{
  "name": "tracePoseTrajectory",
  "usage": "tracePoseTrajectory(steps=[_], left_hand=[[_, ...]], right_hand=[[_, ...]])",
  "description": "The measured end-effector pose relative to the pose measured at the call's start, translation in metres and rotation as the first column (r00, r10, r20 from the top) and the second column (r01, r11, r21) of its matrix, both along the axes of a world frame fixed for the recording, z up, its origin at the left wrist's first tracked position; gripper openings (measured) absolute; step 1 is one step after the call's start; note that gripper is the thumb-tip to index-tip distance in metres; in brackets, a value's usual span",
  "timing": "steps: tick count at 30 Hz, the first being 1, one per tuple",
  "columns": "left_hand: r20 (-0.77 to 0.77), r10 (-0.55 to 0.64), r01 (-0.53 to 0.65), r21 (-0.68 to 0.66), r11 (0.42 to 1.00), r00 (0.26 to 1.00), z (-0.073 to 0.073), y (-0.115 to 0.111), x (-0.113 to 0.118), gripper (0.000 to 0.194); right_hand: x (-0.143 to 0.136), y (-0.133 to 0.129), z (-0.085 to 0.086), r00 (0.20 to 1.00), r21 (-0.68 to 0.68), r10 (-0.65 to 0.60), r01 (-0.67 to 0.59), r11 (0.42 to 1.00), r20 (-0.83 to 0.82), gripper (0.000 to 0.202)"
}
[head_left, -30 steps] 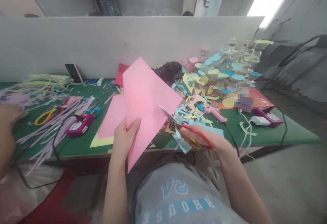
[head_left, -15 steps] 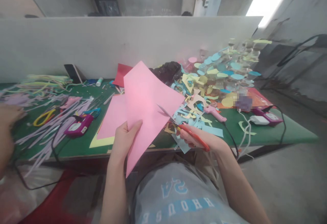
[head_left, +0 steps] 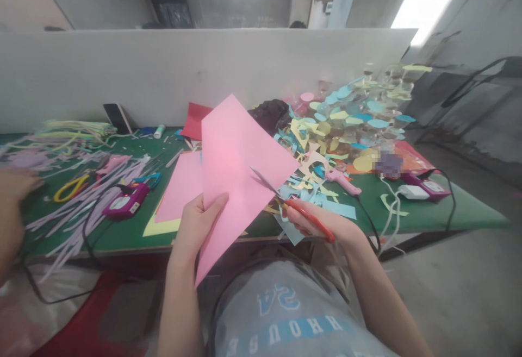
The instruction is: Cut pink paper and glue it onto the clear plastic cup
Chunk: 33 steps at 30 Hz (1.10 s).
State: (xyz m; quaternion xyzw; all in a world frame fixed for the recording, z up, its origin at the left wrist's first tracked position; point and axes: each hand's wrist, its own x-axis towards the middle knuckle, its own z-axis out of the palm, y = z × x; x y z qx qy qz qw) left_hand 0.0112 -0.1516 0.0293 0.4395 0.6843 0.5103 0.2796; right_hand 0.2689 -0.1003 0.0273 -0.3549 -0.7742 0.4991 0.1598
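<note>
A large pink sheet of paper [head_left: 236,150] is held up over the front of the table, tilted, with one corner pointing down. My left hand [head_left: 200,221] pinches its lower left edge, thumb on the near face. My right hand [head_left: 308,221] grips red-handled scissors [head_left: 312,220] at the sheet's lower right edge. One blade lies across the near face of the paper; the other blade is hidden. Left of my left hand, pink sheets [head_left: 181,183] lie on a yellow one [head_left: 161,227].
Cut scraps [head_left: 314,164] and paper discs on clear cups [head_left: 377,107] cover the right side. A pink glue gun [head_left: 345,180] lies nearer. Purple strips [head_left: 87,205], yellow scissors [head_left: 70,187] and a purple box [head_left: 126,202] are left, beside another person's hand [head_left: 20,183].
The pink sheet has shifted and turned slightly, its right corner moving right and its bottom corner left. My hands keep nearly the same places and holds.
</note>
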Motion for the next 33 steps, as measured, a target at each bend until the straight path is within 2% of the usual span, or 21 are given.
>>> tracePoseTrajectory(steps=[5,11,14,18,22,27,33], left_hand=[[-0.031,-0.027,0.027,-0.002,1.000,0.999,0.004,-0.002,0.004,0.050],[-0.031,-0.013,0.013,0.011,1.000,0.999,0.005,-0.002,0.001,0.051],[-0.020,-0.017,0.017,-0.004,1.000,1.000,0.006,-0.003,0.001,0.050],[-0.012,-0.057,0.057,-0.010,0.998,0.998,0.008,-0.004,0.005,0.049],[-0.048,-0.049,0.049,0.011,0.999,0.998,0.008,-0.005,0.005,0.048],[-0.089,-0.060,0.060,-0.006,0.998,0.994,0.006,-0.004,0.001,0.047],[-0.057,-0.084,0.083,-0.020,0.996,0.995,0.008,-0.005,0.006,0.048]], right_hand=[[-0.005,0.000,-0.007,0.998,-0.014,0.008,-0.009,1.000,-0.057,0.044],[-0.009,-0.004,0.010,1.000,0.001,-0.028,0.028,1.000,0.009,0.045],[-0.007,-0.004,0.012,1.000,0.076,-0.017,0.015,0.997,0.026,0.044],[-0.006,-0.001,0.005,0.998,0.212,0.054,-0.047,0.976,-0.028,0.038],[-0.009,0.001,0.000,0.997,0.158,0.028,-0.017,0.987,-0.069,0.040],[-0.012,-0.001,0.002,0.998,0.062,-0.055,0.057,0.996,-0.033,0.044],[-0.009,0.004,-0.005,0.995,0.119,0.042,-0.031,0.992,-0.092,0.032]])
